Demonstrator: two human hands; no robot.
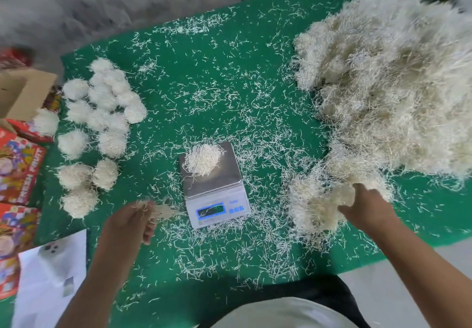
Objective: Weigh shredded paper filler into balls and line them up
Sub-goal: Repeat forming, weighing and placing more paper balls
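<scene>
A loose wad of shredded paper sits on the scale at mid-worktop. The left hand pinches a small tuft; the right hand grasps filler at the big heap. Adding in small pinches should hit the weight before joining the finished balls at left.

paper clump on scale, hands in shreds
</scene>
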